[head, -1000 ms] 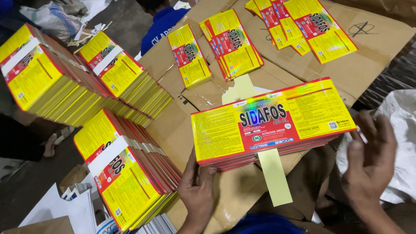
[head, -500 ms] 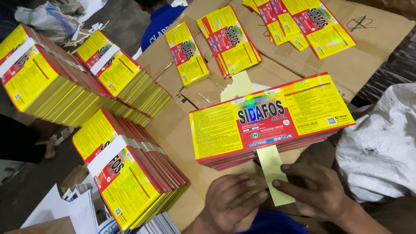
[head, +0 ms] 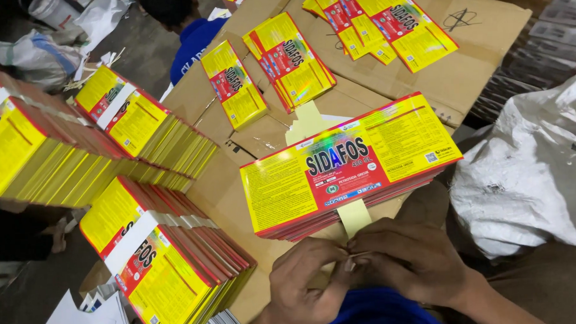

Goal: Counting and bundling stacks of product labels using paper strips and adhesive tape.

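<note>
Fingertips of the left hand (head: 305, 276) and the right hand (head: 413, 263) are pinched together on the near end of a pale yellow paper strip (head: 354, 216), low centre of the view. Both hands are closed in a grip on that strip end, knuckles touching. The strip is run under a stack of yellow-and-red printed labels (head: 349, 166) and is seen again past its far edge. The stack is laid on flattened brown cardboard (head: 476, 59), just beyond the hands. A bundled label pack with a white band (head: 157, 256) is lying to the left, with more banded bundles (head: 57, 144) further left. Loose label piles (head: 291, 59) are spread on the cardboard at the far side. A crumpled white sack (head: 531, 172) is seen on the right, near the right hand.
</note>
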